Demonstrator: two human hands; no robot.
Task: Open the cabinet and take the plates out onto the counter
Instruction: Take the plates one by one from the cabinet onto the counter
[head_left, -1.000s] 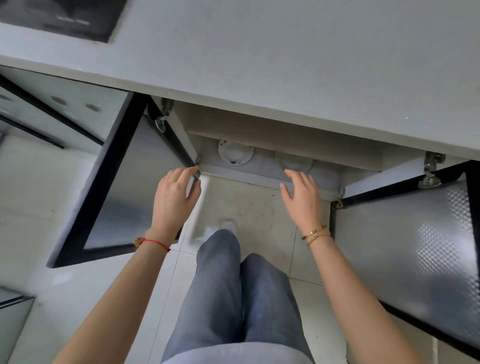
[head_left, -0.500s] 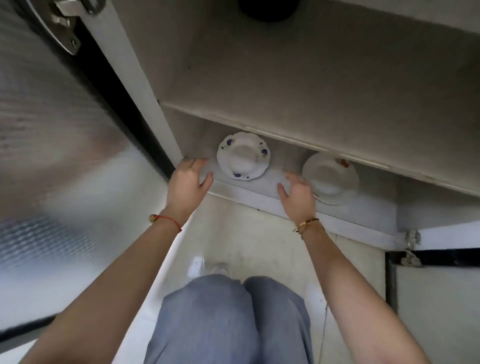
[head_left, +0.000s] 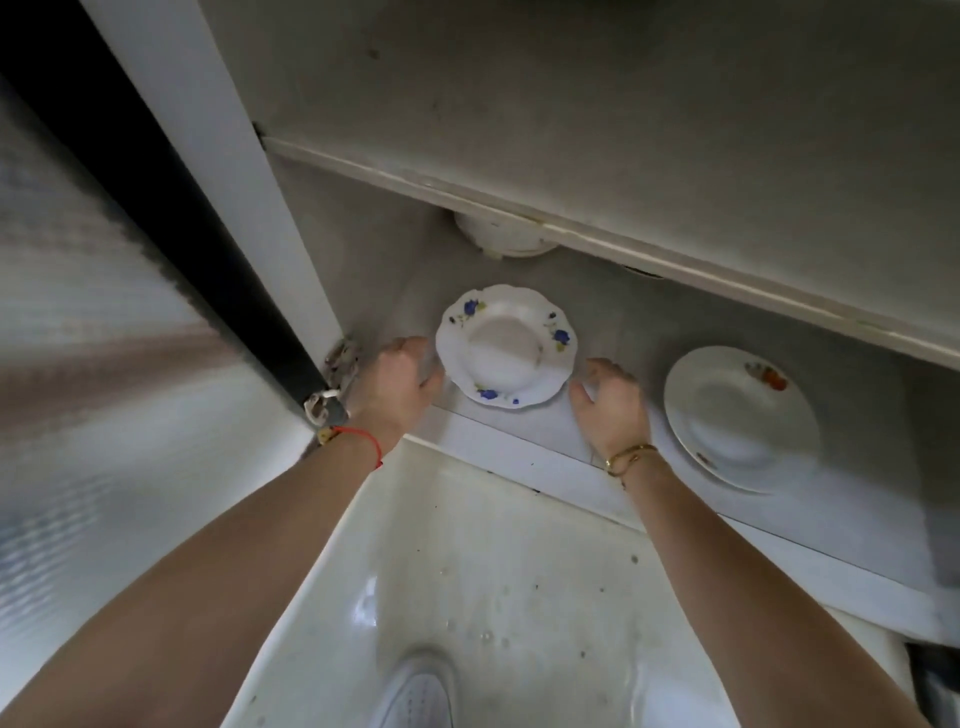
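Grey cabinet (head_left: 597, 124) interior, door (head_left: 104, 338) swung wide on the left, pale floor tiles (head_left: 493, 571) and a white shoe (head_left: 415, 696) down below. Bottom shelf (head_left: 519, 441) holding two plates: a scalloped plate with blue flowers (head_left: 506, 345) toward the left, a plain round plate with a red-orange print (head_left: 740, 418) off to the right, well apart from each other. Something white and round (head_left: 498, 236) further back, half hidden under the upper shelf (head_left: 571, 223), can't tell what. Left hand (head_left: 397, 387) right up against the left rim of the blue-flowered plate, fingers curled, grip not closed on it yet. Right hand (head_left: 610, 402) just beside the right rim of the same plate, fingers loosely spread, holding nothing. Red string bracelet (head_left: 358, 441) on the left wrist, gold bracelet (head_left: 628, 457) on the right. Both plates flat on the shelf, neither lifted.
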